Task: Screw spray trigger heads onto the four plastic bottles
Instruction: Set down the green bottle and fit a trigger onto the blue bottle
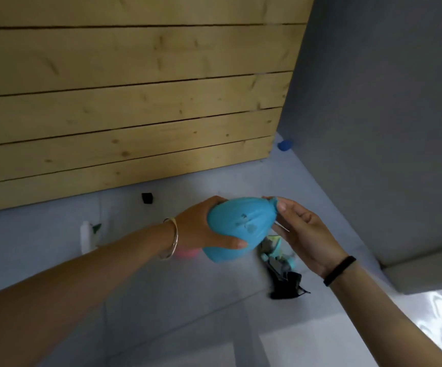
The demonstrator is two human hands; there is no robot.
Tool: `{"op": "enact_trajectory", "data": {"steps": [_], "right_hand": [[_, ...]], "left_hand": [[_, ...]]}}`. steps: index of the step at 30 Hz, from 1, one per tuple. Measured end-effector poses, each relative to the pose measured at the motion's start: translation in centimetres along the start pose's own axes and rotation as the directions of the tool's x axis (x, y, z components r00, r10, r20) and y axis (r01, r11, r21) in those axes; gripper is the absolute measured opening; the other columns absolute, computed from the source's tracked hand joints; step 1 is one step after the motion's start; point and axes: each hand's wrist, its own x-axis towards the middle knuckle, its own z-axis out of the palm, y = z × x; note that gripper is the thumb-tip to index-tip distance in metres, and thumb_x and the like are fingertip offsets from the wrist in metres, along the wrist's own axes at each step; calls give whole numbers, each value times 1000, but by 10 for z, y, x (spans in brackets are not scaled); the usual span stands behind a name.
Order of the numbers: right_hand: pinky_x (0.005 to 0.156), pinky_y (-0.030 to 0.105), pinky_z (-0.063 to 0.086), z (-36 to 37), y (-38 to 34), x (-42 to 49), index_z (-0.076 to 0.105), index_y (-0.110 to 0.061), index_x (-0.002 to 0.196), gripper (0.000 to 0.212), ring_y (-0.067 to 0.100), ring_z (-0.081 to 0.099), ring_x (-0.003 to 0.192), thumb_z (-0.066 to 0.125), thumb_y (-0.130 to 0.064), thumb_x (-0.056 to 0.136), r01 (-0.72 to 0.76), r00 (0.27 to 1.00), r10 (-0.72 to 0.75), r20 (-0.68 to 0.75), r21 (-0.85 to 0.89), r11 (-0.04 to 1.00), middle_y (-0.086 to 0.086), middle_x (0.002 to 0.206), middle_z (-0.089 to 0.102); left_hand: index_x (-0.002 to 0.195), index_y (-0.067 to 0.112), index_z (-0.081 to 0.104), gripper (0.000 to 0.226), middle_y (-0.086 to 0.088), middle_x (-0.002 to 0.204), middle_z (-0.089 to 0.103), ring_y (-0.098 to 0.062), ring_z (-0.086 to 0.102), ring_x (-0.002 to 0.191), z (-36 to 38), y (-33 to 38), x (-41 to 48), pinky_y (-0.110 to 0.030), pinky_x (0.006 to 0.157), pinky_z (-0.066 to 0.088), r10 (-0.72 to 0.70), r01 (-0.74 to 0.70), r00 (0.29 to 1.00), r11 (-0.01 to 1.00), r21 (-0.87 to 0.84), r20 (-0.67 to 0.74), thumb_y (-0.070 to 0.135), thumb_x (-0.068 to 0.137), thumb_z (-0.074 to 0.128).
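While L hand point(204, 229) grips blue bottle point(237, 229) by body, R hand point(303, 234) pinches its neck. Hold neck steady; seat one of trigger heads point(275, 256) square, no cross-thread.

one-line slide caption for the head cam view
Left hand grips a tilted blue plastic bottle while the right hand pinches its neck.

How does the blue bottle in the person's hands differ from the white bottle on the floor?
The blue bottle is bulbous, held tilted off the floor by the left hand, right hand at its neck, no trigger head showing. The white bottle is slimmer, stands untouched on the floor, apparently with a green head fitted. Both are plastic.
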Motion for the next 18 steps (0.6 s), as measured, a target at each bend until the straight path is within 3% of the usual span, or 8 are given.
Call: {"op": "enact_trajectory", "data": {"steps": [2, 4, 7, 9, 11, 13, 15, 18], "right_hand": [[93, 25, 52, -27, 9, 2, 65, -13, 109, 34, 11, 65, 108, 56, -31, 81, -61, 996, 64, -57, 61, 996, 0, 115, 70], [100, 30, 46, -58, 25, 0, 64, -11, 113, 30, 16, 61, 114, 57, -26, 88, -107, 973, 100, -210, -25, 994, 5, 122, 66], [78, 9, 49, -93, 62, -8, 66, -1, 112, 29, 19, 62, 101, 66, -12, 85, -204, 909, 60, -413, -313, 928, 11, 111, 68], [62, 1, 46, -102, 84, -10, 66, 4, 111, 32, 18, 62, 89, 70, -7, 81, -250, 893, 76, -443, -349, 903, 10, 101, 67], [59, 0, 45, -106, 100, -9, 67, 1, 106, 31, 15, 60, 84, 74, -7, 77, -290, 881, 112, -459, -337, 896, 12, 102, 67], [69, 7, 46, -106, 112, -4, 68, -6, 103, 31, 19, 59, 96, 78, -11, 74, -311, 876, 120, -467, -356, 881, 11, 107, 64], [86, 20, 44, -104, 120, 5, 67, -14, 106, 41, 22, 56, 111, 83, -21, 69, -321, 882, 73, -465, -482, 815, 4, 112, 59], [100, 33, 41, -101, 129, 17, 61, -22, 119, 64, 23, 50, 121, 84, -39, 61, -326, 912, -19, -409, -753, 571, 1, 123, 58]], "left_hand": [[110, 38, 51, 78, 10, 109, 65, -7, 66, 95, 10, -7, 7, -27, 73, 58, -31, 30, 999, 999, -17, -13, 51, 40, 84], [105, 43, 50, 75, 12, 106, 65, -1, 66, 90, 19, -15, 10, -20, 69, 57, -53, 53, 998, 999, -8, -26, 54, 38, 83], [101, 45, 52, 75, 12, 102, 67, 0, 67, 87, 29, -28, 11, -25, 72, 59, -93, 91, 994, 996, -25, -59, 57, 34, 84], [111, 37, 53, 90, 8, 107, 67, -11, 67, 96, 33, -35, 10, -36, 78, 59, -130, 128, 989, 991, -39, -74, 60, 29, 85], [117, 28, 53, 100, 6, 107, 68, -14, 67, 98, 38, -40, 11, -37, 77, 59, -136, 132, 988, 990, -52, -79, 60, 28, 85], [119, 25, 53, 102, 5, 107, 68, -13, 68, 96, 40, -43, 12, -32, 72, 59, -144, 138, 987, 987, -82, -75, 58, 28, 86], [119, 26, 53, 101, 4, 108, 69, -13, 68, 96, 42, -46, 12, -31, 71, 59, -157, 150, 986, 982, -112, -58, 55, 29, 88], [120, 24, 53, 102, 2, 109, 69, -16, 68, 98, 43, -47, 14, -35, 74, 59, -165, 157, 985, 978, -139, -47, 55, 29, 88]]}}
